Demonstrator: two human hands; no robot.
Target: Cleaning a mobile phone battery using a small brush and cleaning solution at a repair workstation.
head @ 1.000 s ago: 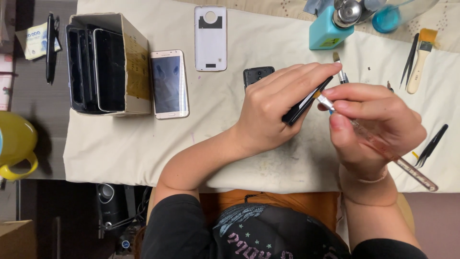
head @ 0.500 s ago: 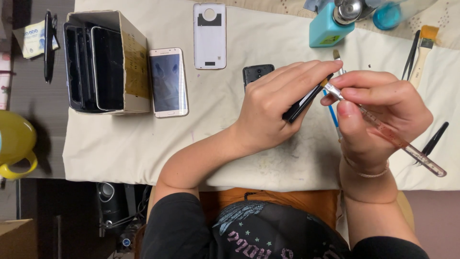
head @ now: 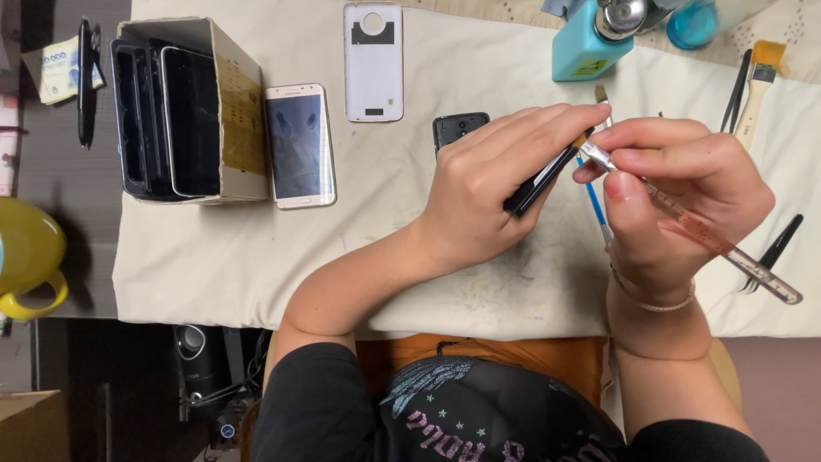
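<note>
Covering most of the frame, a cream cloth (head: 256, 257) is spread. Right of centre, a dark phone (head: 537, 184) is gripped edge-up by the left hand (head: 487, 205). A clear-handled brush (head: 701, 231) (tilted lower than a second ago) is pinched by the right hand (head: 684, 197), its tip brought against the phone's edge.

The cloth (head: 256, 257) over the desk is cream, with grey smudges near the middle. The phone (head: 534, 184) in the left hand (head: 487, 201) is black. The brush (head: 718, 244) in the right hand (head: 684, 197) has a clear pinkish handle and a silver ferrule. Under it lies a thin blue brush (head: 594, 201). The back cover (head: 373, 62) is white, the bottle (head: 586, 51) is turquoise, the mug (head: 26, 257) is yellow.
</note>
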